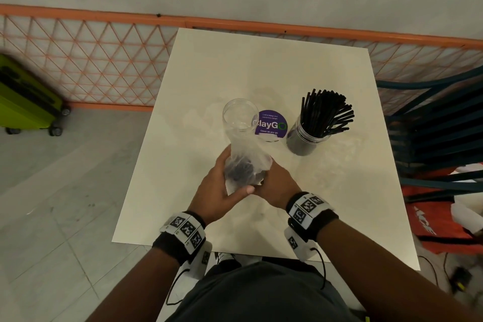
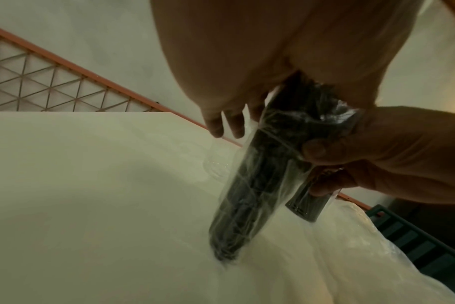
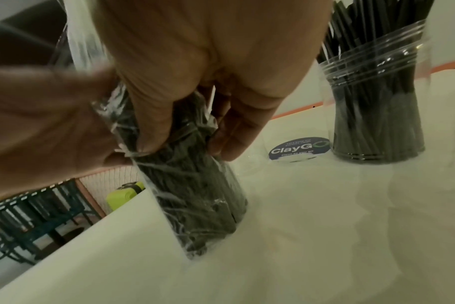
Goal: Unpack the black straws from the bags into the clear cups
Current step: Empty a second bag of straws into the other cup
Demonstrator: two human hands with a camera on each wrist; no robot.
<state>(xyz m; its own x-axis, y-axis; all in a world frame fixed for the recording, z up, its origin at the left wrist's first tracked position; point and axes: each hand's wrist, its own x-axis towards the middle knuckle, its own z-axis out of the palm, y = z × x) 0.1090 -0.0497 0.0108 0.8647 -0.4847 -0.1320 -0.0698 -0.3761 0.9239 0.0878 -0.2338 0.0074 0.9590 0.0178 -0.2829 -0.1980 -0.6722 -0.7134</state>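
Beside the bag (image 1: pixel 244 162): filled cup (image 1: pixel 307 138), sticker (image 1: pixel 271 125).

A round purple sticker (image 1: pixel 271 124) lies on the white table (image 1: pixel 339 178), at the 3 o'clock side of the empty clear cup (image 1: pixel 240 114). It reads "Let's keep our pantries clean", then big "ClayGO", then "Clean as you go". An orange bag (image 1: pixel 439 230) carries white letters, too blurred to read.

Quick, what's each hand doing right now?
Left hand: grips the bag of black straws.
Right hand: grips the same bag.
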